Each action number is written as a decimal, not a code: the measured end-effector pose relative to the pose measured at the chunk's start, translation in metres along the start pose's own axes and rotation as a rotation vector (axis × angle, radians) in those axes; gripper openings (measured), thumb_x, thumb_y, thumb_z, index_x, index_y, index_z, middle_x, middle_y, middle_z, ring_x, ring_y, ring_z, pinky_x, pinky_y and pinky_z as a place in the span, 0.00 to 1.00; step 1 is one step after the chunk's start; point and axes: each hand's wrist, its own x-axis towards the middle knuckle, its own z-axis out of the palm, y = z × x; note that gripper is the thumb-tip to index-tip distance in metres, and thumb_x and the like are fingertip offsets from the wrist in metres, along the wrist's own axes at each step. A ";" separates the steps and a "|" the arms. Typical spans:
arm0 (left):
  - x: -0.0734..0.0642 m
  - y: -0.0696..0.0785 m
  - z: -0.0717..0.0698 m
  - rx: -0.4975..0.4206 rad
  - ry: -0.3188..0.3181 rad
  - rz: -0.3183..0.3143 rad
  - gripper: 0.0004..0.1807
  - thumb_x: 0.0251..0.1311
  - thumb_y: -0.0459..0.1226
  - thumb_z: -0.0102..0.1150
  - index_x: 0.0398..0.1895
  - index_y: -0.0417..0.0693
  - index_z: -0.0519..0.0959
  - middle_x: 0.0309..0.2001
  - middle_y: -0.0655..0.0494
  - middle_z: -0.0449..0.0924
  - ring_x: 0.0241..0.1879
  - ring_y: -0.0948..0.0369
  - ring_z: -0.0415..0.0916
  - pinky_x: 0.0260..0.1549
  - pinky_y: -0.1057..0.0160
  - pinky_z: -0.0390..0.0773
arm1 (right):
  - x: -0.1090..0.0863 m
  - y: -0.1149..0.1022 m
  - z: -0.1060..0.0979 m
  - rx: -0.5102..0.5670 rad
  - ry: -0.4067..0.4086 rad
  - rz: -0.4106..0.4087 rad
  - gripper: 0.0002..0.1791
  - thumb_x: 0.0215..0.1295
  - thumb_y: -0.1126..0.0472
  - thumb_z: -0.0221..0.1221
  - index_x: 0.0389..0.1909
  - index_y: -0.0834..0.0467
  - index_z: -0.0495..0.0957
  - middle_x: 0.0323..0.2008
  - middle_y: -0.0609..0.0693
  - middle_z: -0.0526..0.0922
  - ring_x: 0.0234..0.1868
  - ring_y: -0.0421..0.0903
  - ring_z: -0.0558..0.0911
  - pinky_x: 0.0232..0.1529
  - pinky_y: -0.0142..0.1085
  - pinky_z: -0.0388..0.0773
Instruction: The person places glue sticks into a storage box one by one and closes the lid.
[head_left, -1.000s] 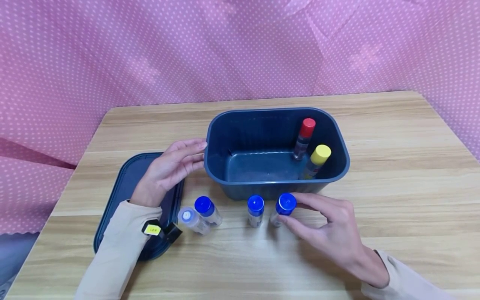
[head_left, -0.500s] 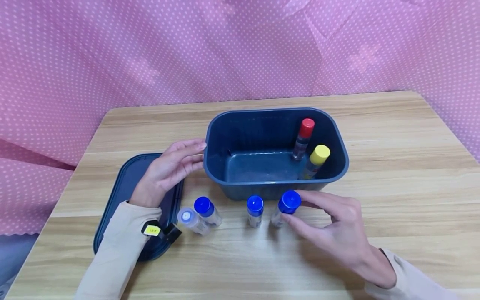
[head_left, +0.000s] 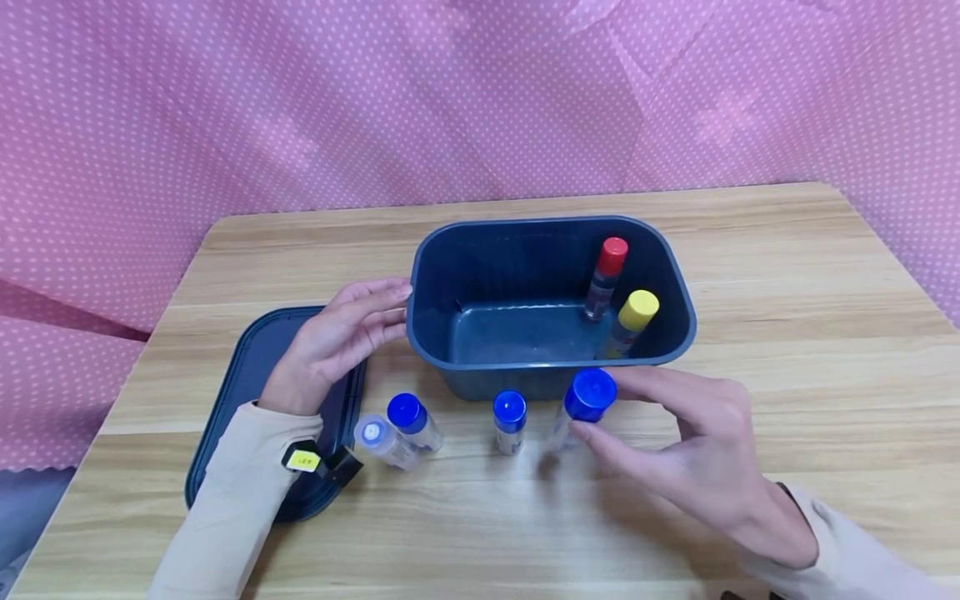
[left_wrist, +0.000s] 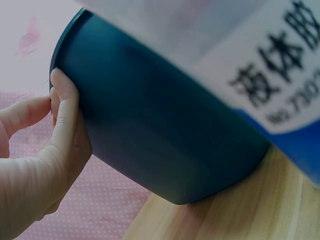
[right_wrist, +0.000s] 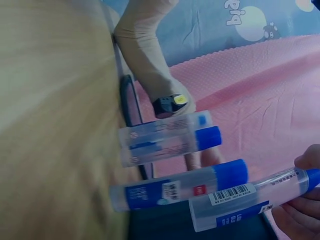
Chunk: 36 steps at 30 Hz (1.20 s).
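Two tubes (head_left: 613,257) in bin (head_left: 555,366), right hand (head_left: 708,458) pinches blue-capped third (head_left: 590,396), loose left hand (head_left: 322,350) touches bin, three (head_left: 509,417) remain toward bench's (head_left: 795,333) near edge.

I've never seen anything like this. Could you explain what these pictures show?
These are a person's bare hands, no machine. The wide picture comes from a camera on the head; the close ones from cameras on each wrist. The left hand touches a dark bin; the right hand pinches a blue-capped bottle. Two similar bottles, a pale-topped bottle and a flat tray rest on the wooden table. Inside the bin are a red-capped bottle and a yellow-capped bottle.
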 end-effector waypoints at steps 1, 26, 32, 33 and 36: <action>0.000 0.000 0.000 0.004 0.004 0.000 0.10 0.70 0.29 0.48 0.45 0.37 0.81 0.42 0.48 0.82 0.41 0.57 0.80 0.45 0.62 0.82 | 0.003 -0.001 -0.001 0.019 0.005 -0.020 0.17 0.55 0.59 0.70 0.39 0.69 0.83 0.34 0.55 0.87 0.37 0.39 0.85 0.45 0.27 0.79; -0.001 0.001 0.001 -0.021 0.014 -0.018 0.10 0.71 0.29 0.48 0.46 0.37 0.80 0.42 0.48 0.82 0.42 0.57 0.79 0.46 0.61 0.81 | 0.025 0.013 -0.023 0.196 0.046 -0.019 0.23 0.35 0.81 0.72 0.39 0.75 0.81 0.33 0.63 0.85 0.32 0.50 0.85 0.39 0.32 0.82; 0.000 0.000 0.000 -0.031 -0.002 -0.016 0.11 0.71 0.29 0.46 0.45 0.37 0.81 0.42 0.48 0.82 0.41 0.58 0.79 0.44 0.62 0.82 | 0.039 0.010 -0.027 0.263 0.092 -0.034 0.21 0.36 0.83 0.70 0.37 0.80 0.79 0.33 0.67 0.84 0.34 0.52 0.86 0.40 0.34 0.83; 0.000 0.000 0.000 -0.030 -0.002 -0.018 0.11 0.71 0.29 0.47 0.45 0.38 0.80 0.42 0.48 0.82 0.42 0.58 0.80 0.44 0.62 0.82 | 0.040 0.010 -0.028 0.266 0.093 -0.035 0.21 0.36 0.83 0.70 0.37 0.80 0.79 0.33 0.68 0.84 0.34 0.53 0.86 0.40 0.34 0.83; 0.000 -0.001 0.000 -0.025 0.005 -0.020 0.10 0.71 0.30 0.48 0.46 0.38 0.80 0.42 0.48 0.82 0.42 0.58 0.80 0.45 0.62 0.82 | 0.041 0.011 -0.032 0.263 0.089 -0.031 0.21 0.35 0.84 0.69 0.37 0.80 0.79 0.33 0.68 0.84 0.34 0.54 0.86 0.40 0.36 0.83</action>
